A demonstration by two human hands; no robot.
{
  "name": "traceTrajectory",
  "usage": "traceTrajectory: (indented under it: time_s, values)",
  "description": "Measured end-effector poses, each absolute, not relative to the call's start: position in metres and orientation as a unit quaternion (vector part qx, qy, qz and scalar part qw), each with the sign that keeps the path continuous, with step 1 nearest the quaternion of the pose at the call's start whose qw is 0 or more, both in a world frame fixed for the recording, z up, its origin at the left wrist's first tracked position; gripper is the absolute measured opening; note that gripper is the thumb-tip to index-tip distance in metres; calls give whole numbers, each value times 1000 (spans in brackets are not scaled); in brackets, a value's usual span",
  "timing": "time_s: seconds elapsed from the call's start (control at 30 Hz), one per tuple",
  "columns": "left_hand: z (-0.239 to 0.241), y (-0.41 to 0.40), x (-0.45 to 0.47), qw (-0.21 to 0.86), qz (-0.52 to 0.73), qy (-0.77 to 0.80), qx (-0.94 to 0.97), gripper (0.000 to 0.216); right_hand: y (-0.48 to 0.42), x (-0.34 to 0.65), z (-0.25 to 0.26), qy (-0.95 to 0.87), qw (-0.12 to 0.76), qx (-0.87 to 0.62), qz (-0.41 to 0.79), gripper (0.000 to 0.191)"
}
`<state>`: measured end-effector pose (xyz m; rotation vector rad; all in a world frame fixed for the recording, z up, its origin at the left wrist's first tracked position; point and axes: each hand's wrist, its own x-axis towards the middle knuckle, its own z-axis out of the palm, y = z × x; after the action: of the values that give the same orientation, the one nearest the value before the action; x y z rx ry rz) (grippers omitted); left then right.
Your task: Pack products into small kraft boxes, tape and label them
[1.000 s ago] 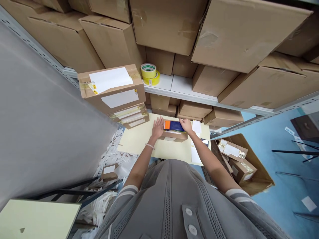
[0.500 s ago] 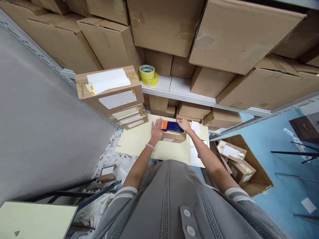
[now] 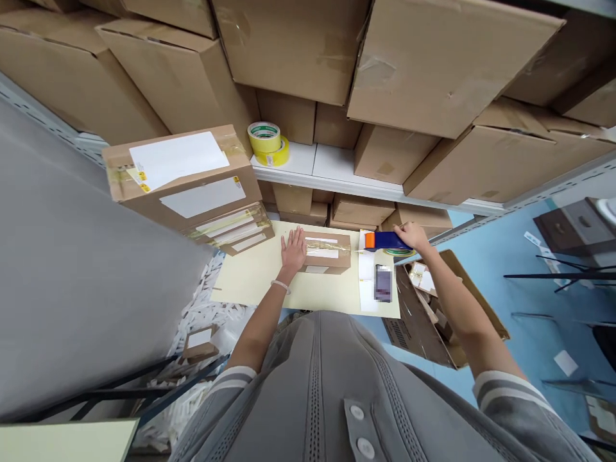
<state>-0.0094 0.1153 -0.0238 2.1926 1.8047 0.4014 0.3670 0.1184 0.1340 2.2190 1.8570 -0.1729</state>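
A small cardboard box [image 3: 339,258] lies on the pale yellow tabletop [image 3: 245,272], a strip of clear tape along its top over white labels. My left hand [image 3: 293,249] rests flat on the box's left end, fingers spread. Past the right end of the box, my right hand [image 3: 412,236] grips a blue tape dispenser [image 3: 389,240] with an orange front, held over the table's right edge. A roll of yellowish tape sits in the dispenser, partly hidden. Between box and dispenser there is a visible gap.
White label sheets [image 3: 366,264] and a phone [image 3: 384,283] lie at the table's right. Stacked labelled boxes [image 3: 192,168] stand at the left. Two tape rolls [image 3: 267,142] sit on the shelf [image 3: 332,165], among large cartons [image 3: 293,48]. An open carton [image 3: 418,324] stands on the floor.
My right hand has carried the tape dispenser rightward off the box, uncovering the taped top. My left hand stays on the box's left end. The phone is now in full view.
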Motion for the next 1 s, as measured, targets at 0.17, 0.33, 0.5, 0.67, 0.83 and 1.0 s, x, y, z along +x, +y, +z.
traceTrajectory:
  time_s: [0.17,0.33,0.5,0.67,0.83,1.0]
  values:
    - [-27,117,-9,142,139,622,757,59,110,369,125,629,170,757,-42,55]
    - [-27,116,-8,143,137,626,754,59,116,341,111,635,195,747,-35,52]
    - [-28,115,-7,144,138,627,753,59,122,316,100,641,197,740,-42,48]
    - [-28,115,-6,140,141,629,751,59,129,290,91,656,194,729,-39,48]
    - [-26,115,-6,140,138,630,751,59,136,280,87,645,181,741,-38,44]
    - [-27,115,-6,145,147,627,751,59,141,283,84,582,153,794,-87,41]
